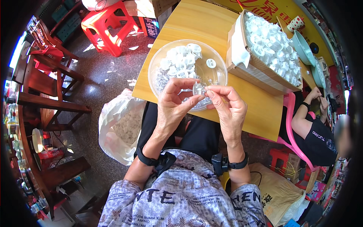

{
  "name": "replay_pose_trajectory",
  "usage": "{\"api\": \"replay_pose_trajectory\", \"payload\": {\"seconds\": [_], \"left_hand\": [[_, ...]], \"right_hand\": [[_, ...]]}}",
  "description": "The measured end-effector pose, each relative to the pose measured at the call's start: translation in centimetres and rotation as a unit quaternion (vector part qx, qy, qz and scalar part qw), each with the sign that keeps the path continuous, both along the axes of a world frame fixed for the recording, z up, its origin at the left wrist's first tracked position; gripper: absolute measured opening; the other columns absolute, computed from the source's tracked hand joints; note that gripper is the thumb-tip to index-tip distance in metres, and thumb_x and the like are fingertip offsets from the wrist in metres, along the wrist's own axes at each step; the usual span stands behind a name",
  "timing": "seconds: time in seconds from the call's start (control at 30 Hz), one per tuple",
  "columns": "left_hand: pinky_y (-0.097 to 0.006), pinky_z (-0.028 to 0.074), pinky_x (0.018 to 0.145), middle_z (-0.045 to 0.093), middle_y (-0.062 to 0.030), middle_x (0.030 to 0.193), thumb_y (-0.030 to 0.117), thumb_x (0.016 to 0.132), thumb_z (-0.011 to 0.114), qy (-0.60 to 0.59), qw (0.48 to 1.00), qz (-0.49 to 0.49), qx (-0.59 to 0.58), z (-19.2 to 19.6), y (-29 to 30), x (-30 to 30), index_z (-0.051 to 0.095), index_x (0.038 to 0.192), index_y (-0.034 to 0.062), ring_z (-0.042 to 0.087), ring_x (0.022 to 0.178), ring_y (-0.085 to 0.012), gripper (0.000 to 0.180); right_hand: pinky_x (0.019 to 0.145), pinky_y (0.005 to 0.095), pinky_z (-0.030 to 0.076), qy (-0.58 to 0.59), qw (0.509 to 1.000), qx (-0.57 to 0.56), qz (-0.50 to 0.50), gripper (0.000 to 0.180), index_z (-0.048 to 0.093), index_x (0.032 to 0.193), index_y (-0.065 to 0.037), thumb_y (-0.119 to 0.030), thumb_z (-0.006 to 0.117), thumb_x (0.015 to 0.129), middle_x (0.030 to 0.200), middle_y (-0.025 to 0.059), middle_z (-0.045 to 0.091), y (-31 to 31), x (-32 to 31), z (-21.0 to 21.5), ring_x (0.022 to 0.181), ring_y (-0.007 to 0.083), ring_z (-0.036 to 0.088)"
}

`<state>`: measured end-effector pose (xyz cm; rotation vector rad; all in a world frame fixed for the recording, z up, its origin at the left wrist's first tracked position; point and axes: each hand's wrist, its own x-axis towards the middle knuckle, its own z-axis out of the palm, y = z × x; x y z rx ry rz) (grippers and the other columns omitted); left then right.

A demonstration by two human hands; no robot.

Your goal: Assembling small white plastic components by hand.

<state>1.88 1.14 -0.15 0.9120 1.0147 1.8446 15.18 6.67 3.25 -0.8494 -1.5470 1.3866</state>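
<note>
Between the thumb and forefinger of my left hand (pixel 169 102) is a small white plastic part (pixel 198 89), held up over the near side of a clear round tub (pixel 152 60). My right hand (pixel 229 108) pinches a tiny, thin metal-looking piece against that part's right side; its exact kind is too small to make out. Inside the tub, white plastic parts (pixel 181 60) lie heaped at the back, and one single part (pixel 211 63) sits apart at the right. Small shiny metal pieces (pixel 162 78) spread along the tub's left and near sides, partly hidden by my hands.
The tub stands on a wooden table (pixel 253 113). A cardboard box (pixel 261 77) full of white parts is at the right rear. An open white sack (pixel 109 132) rests on the floor at left, near a red stool (pixel 109 26). Another person (pixel 312 130) sits at right.
</note>
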Motion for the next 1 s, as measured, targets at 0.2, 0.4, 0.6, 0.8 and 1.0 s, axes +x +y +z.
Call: {"api": "replay_pose_trajectory", "payload": {"seconds": [0.2,0.4,0.6,0.8,1.0], "left_hand": [[-0.028,0.052,0.084,0.054,-0.0145,0.116,-0.005,0.079,0.066,-0.020,1.000,-0.019,0.003,0.03,-0.19,0.19,0.051,0.107,-0.0017,0.061,0.097,-0.0179,0.032],[-0.028,0.053,0.084,0.054,-0.0155,0.116,-0.006,0.079,0.066,-0.007,1.000,-0.010,0.016,-0.10,-0.30,0.20,0.050,0.107,-0.0023,0.061,0.097,-0.0184,0.032],[-0.027,0.053,0.084,0.054,-0.0153,0.116,-0.006,0.079,0.066,-0.042,0.999,-0.031,-0.002,0.13,-0.24,0.14,0.050,0.107,-0.0029,0.061,0.096,-0.0172,0.032],[-0.029,0.051,0.086,0.054,-0.0149,0.116,-0.004,0.080,0.066,-0.016,0.999,-0.036,0.011,0.27,-0.20,0.31,0.052,0.109,-0.0029,0.058,0.102,-0.0173,0.032],[-0.028,0.049,0.089,0.055,-0.0130,0.117,-0.003,0.081,0.065,-0.037,0.998,-0.052,-0.019,0.41,-0.74,-0.18,0.054,0.114,-0.0029,0.054,0.108,-0.0172,0.035]], "right_hand": [[0.060,0.0205,0.052,0.029,0.999,-0.035,0.005,0.013,0.064,0.095,0.000,-0.011,0.063,0.087,0.088,0.0042,0.065,-0.03,0.07,0.08,0.075,0.0070,0.060],[0.061,0.0205,0.052,0.022,0.999,-0.048,0.007,0.012,0.063,0.094,0.000,-0.009,0.063,0.087,0.089,0.0042,0.065,-0.22,0.10,0.11,0.077,0.0075,0.061],[0.064,0.0230,0.053,-0.042,0.991,0.129,-0.021,0.008,0.062,0.092,0.001,-0.003,0.063,0.085,0.091,0.0070,0.066,-0.26,-0.18,-0.06,0.079,0.0109,0.062],[0.066,0.0235,0.053,-0.044,0.990,0.134,-0.011,0.009,0.062,0.093,0.001,-0.001,0.063,0.084,0.092,0.0082,0.066,0.07,-0.07,-0.30,0.079,0.0117,0.062],[0.066,0.0222,0.052,0.029,0.999,-0.023,0.027,0.011,0.063,0.095,0.002,-0.005,0.063,0.087,0.094,0.0069,0.066,0.00,0.47,-0.17,0.077,0.0103,0.062]]}}
